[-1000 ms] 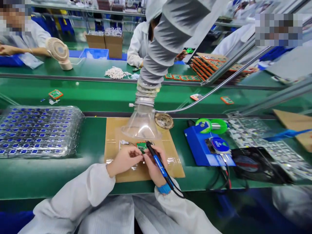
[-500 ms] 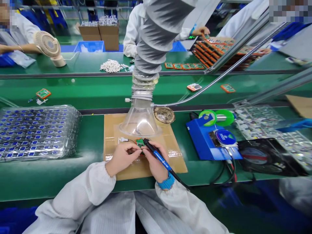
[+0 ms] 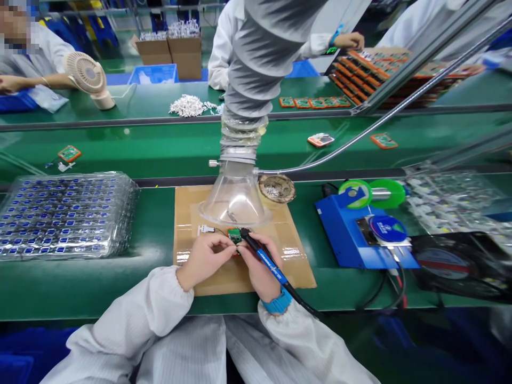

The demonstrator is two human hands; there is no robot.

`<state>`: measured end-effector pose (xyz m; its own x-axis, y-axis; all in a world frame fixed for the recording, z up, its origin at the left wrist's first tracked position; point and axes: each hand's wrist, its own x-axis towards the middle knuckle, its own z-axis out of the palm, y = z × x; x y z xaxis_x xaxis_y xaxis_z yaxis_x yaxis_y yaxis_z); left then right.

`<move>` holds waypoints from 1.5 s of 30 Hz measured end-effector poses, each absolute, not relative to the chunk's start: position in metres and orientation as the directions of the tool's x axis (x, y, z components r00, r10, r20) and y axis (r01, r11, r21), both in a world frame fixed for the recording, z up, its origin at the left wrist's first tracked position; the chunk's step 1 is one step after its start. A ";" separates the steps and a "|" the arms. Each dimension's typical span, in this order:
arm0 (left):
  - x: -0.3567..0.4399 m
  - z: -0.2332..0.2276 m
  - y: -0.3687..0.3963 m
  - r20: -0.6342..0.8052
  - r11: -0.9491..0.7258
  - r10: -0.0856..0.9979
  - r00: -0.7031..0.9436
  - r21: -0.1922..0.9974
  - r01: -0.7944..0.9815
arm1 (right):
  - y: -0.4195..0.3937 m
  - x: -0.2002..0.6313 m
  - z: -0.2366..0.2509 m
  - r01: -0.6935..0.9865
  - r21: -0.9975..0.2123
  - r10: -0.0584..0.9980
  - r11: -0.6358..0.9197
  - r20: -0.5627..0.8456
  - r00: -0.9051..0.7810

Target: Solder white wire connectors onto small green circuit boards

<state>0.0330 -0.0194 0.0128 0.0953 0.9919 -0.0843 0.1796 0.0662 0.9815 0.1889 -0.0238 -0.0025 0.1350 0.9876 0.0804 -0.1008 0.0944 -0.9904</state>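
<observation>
Now at the green board: tool in the right hand, left fingertips close by

The right hand (image 3: pixel 262 272) is curled around a blue-and-black pen-shaped tool (image 3: pixel 271 265), its cable trailing back past a blue wristband (image 3: pixel 279 303). At the left hand (image 3: pixel 206 261), thumb and forefinger come close together by the near edge of the small green circuit board (image 3: pixel 234 235); whether they pinch anything is too small to tell. The board lies just ahead of both hands, over a brown cardboard sheet (image 3: pixel 298 269), with a white connector piece (image 3: pixel 205 229) to its left. Beyond it hangs a clear funnel hood (image 3: pixel 236 200) on a grey ribbed hose (image 3: pixel 260 69), a round dish (image 3: pixel 277 189) just to the right. Farther out on the green bench (image 3: pixel 156 224) stand stacked clear trays (image 3: pixel 72 216) on the left and a blue stand (image 3: pixel 340 237) with a green reel (image 3: pixel 354 194) on the right.
</observation>
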 end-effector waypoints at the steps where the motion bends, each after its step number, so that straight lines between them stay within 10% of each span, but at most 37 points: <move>1: 0.033 0.012 -0.020 -0.090 0.073 0.991 0.096 0.983 0.169 | -0.024 0.189 -0.002 -0.095 -0.991 0.988 0.094 0.081 0.132; 15: 0.016 0.023 0.011 -0.039 -0.127 0.970 0.239 0.758 0.640 | -0.031 0.221 -0.013 0.227 -0.958 0.948 0.175 0.226 0.224; 45: 0.021 0.011 0.019 -0.058 -0.109 0.972 0.229 0.750 0.652 | -0.043 0.234 -0.012 0.404 -0.848 0.915 0.343 0.398 0.060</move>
<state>0.0209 0.0192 0.0115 0.2293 0.9717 -0.0576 0.6524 -0.1095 0.7499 0.2339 -0.0428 -0.0124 0.0596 0.9153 0.3984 0.4043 0.3428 -0.8480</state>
